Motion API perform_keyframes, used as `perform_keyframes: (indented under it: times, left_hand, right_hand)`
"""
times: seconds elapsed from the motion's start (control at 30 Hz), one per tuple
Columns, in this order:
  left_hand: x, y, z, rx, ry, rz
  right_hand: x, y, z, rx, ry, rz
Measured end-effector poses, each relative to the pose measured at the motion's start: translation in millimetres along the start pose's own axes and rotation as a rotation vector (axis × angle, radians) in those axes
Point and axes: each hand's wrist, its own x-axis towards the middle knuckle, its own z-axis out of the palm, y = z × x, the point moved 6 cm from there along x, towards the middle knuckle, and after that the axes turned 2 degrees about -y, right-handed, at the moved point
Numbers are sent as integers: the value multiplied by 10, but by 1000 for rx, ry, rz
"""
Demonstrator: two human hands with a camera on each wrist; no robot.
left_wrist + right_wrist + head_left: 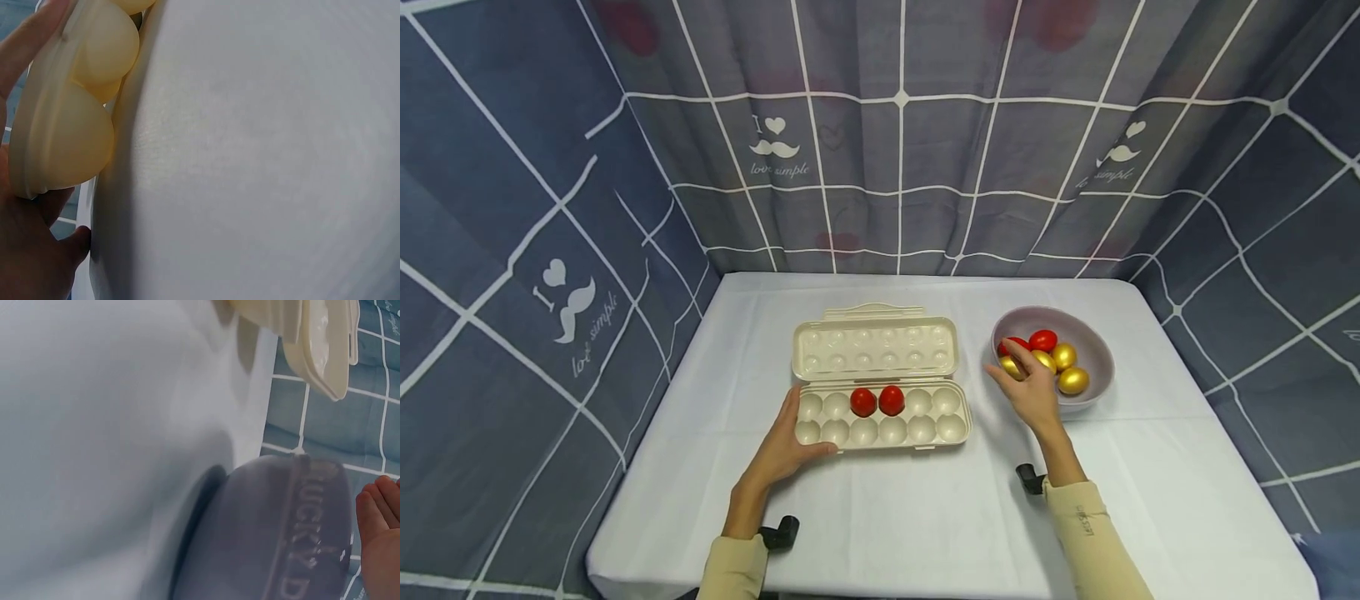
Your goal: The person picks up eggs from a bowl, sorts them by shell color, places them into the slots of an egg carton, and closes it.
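An egg carton (882,442) in cream plastic lies with its lid (876,322) folded back; two red eggs (862,402) sit side by side in its back row of cups. My left hand (781,446) holds the carton's left end, thumb along the front edge and fingers up the side. That end also shows close up in the left wrist view, the carton's cups (75,137) beside the hand. Over the left rim of a mauve bowl (1097,358), my right hand (1033,396) has thumb and fingers spread above a gold egg (1010,367).
The bowl also holds red eggs (1042,340) and several more gold eggs (1072,381). A white cloth covers the table (910,517). Grey checked curtains (865,167) hang behind it and on both sides. Each wrist wears a black camera (1030,478).
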Motion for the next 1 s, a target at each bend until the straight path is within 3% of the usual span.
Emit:
perform_keyframes:
  times: [0.33,0.5,0.6,0.8,1.0]
  left_hand:
    - [-6,-10,4,18,-8,-37]
    - [0,-5,6,20,-10,-34]
    - [12,-14,3,23,-9,-30]
    - [20,-8,6,22,-7,-17]
    - [10,1,2,23,-6,-22]
  right_hand:
    - [21,106,-178,28,16,99]
    - [68,293,-281,18,6,160]
    - [85,260,-293,16,-3,187]
    - [131,221,-314,-29,-16,199]
    - [232,462,-344,-7,-38,194]
